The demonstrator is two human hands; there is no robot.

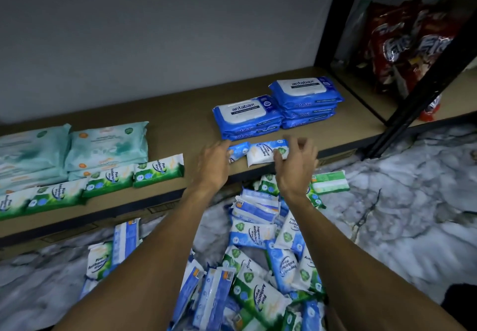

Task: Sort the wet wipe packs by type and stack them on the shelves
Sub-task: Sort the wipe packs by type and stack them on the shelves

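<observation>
At the shelf [180,114] lip, head view: two blue packs [263,152] lie end to end between both hands, long axis left-right. Left hand [215,161] fingers, near-straight, touch the left end. Right hand [296,168] fingers curl, blurred, at the right end, grip unclear.

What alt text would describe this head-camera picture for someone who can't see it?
A left hand and right hand touch two small blue packs at the front edge of a shelf, before blue antabax stacks. Green Pine packs line the shelf's left; a heap of mixed packs lies on the marble floor below.
</observation>
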